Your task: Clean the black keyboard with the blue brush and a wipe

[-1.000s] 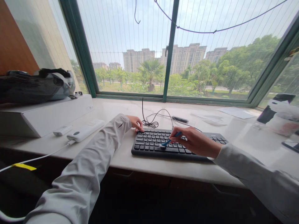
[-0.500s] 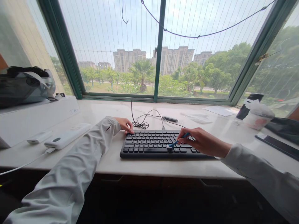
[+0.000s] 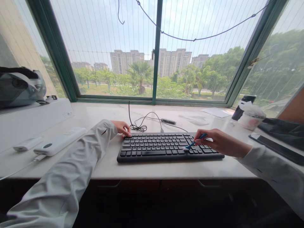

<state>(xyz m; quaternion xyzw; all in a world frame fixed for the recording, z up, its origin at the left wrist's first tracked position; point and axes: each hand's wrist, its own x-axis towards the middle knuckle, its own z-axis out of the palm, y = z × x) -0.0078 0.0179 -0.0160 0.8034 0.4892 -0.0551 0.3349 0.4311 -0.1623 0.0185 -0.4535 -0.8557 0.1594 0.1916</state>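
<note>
A black keyboard (image 3: 152, 152) lies flat on the white counter, its long side along the front edge. My left hand (image 3: 122, 127) grips its upper left corner, with the thumb on top and the other fingers at the edge. In my right hand (image 3: 210, 139) is a small brush (image 3: 193, 145) with a blue handle, pinched between thumb and fingers. The brush slants down to the left, and its white tip touches keys near the lower right of the keyboard. Part of the number pad is hidden under my right hand.
Behind the keyboard lie a coiled black cable (image 3: 139, 127) and a small dark tool (image 3: 168, 121) with wire ends. A white power strip (image 3: 59, 142) is at left. At right are a phone (image 3: 273, 147), a wrapped cup (image 3: 251, 118) and a paper sheet (image 3: 217, 111).
My right hand has moved the brush rightward along the keyboard's lower keys, from beside the space bar toward the number pad. My left hand stays on the corner. The view has shifted slightly.
</note>
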